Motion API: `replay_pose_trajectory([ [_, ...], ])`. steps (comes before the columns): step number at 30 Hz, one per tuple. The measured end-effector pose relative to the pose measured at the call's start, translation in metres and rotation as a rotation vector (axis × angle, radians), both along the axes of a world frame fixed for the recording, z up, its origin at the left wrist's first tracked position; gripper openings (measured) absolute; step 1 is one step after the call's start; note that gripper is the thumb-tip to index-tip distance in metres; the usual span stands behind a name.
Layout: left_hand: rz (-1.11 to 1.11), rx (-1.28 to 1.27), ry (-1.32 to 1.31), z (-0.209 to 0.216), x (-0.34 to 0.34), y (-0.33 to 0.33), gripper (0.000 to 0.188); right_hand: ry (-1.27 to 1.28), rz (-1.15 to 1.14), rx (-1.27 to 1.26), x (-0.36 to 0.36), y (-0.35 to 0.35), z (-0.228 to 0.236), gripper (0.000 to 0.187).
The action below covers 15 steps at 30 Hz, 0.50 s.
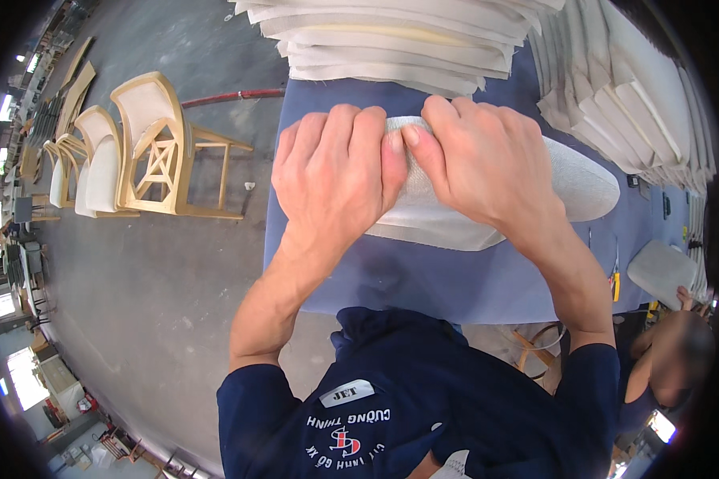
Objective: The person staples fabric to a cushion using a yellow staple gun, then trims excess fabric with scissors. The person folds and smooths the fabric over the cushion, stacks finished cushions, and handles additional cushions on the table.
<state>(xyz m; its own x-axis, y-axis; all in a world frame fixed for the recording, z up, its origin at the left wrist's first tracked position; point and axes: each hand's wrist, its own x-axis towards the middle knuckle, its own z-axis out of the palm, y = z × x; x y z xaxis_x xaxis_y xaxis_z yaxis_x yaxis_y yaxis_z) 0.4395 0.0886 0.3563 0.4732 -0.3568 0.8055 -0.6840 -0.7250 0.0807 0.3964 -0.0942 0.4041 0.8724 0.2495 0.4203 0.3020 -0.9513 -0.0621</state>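
A padded chair cushion (585,177) in pale grey woven fabric lies across the blue-covered table (423,291) in front of me. My left hand (333,160) is closed over the cushion's far left part, knuckles up and fingers curled around the edge. Right beside it, my right hand (487,156) grips the same edge. Both thumbs press on the fabric and nearly meet. The fingertips are hidden behind the cushion's edge. Its rounded end reaches out to the right past my right wrist, and a fabric flap shows along the near side.
Layered pale fabric pieces (399,44) are stacked at the table's far side, with another stack (615,96) at right. A yellow-handled tool (616,281) lies near the right edge. A co-worker's hand (685,298) touches a grey pad (661,267). Wooden chairs (156,148) stand left.
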Motion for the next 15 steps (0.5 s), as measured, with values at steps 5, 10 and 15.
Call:
replay_pose_trajectory([
  [5,-0.016,0.112,0.14,0.012,0.012,-0.001,0.026,0.131,0.067,0.003,0.018,-0.007,0.007,0.047],
  [10,-0.079,0.099,0.155,0.019,0.015,-0.001,0.029,0.278,0.124,0.026,0.021,-0.015,0.021,0.051],
  [15,-0.086,0.108,0.132,0.023,0.002,0.001,0.027,0.452,0.169,0.163,0.004,-0.033,0.042,0.046],
])
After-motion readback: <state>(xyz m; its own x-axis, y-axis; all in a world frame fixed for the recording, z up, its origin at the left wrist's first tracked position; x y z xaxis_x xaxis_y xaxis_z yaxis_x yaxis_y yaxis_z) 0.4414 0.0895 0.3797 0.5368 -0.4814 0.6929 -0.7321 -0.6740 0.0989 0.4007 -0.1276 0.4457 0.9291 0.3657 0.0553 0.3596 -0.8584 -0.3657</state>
